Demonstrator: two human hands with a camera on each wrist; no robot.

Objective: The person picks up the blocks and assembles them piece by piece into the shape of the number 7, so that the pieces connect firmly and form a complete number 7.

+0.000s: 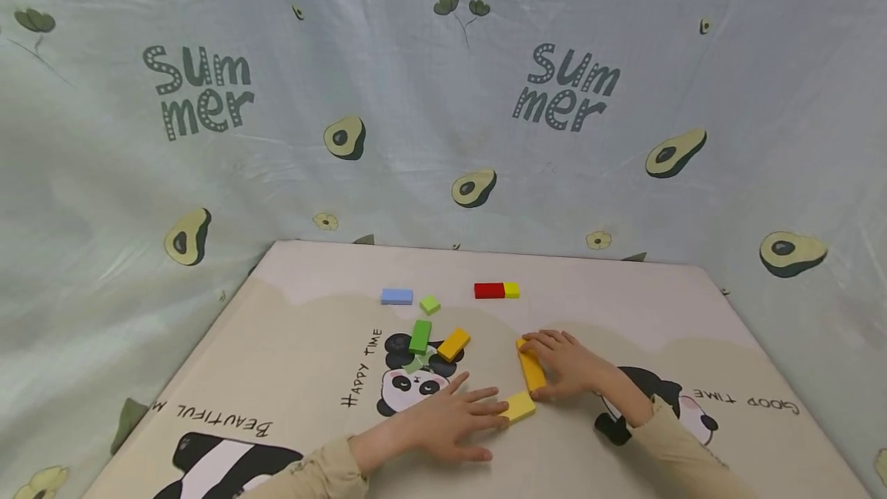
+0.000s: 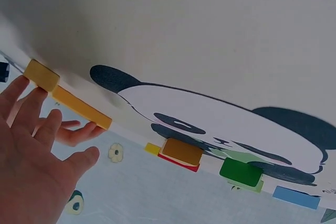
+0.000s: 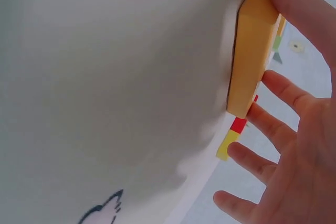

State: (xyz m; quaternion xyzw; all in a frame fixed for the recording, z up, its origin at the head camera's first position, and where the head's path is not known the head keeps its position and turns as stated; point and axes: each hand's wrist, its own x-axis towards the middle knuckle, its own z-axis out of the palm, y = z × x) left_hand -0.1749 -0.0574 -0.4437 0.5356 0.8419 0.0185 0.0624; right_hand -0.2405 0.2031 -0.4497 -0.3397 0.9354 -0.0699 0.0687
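Note:
On the patterned tabletop, my left hand [image 1: 450,422] lies with fingers spread and mostly straight. Its fingertips touch the end of a short yellow block [image 1: 520,408]; the left wrist view shows this contact on the same block [image 2: 42,75]. Just right of it, my right hand [image 1: 574,366] holds a long orange-yellow block [image 1: 532,373] lengthwise, thumb at the near end and a finger at the far end. The right wrist view shows thumb and two fingertips against this block [image 3: 252,51], while the other fingers stick out. The two blocks' near ends lie very close together.
Left of centre are an orange block [image 1: 453,345], a dark green block [image 1: 420,336], a light green piece [image 1: 430,305] and a blue block [image 1: 397,296]. Farther back, a red block [image 1: 489,291] adjoins a small yellow block [image 1: 511,290]. A printed curtain [image 1: 416,98] hangs behind.

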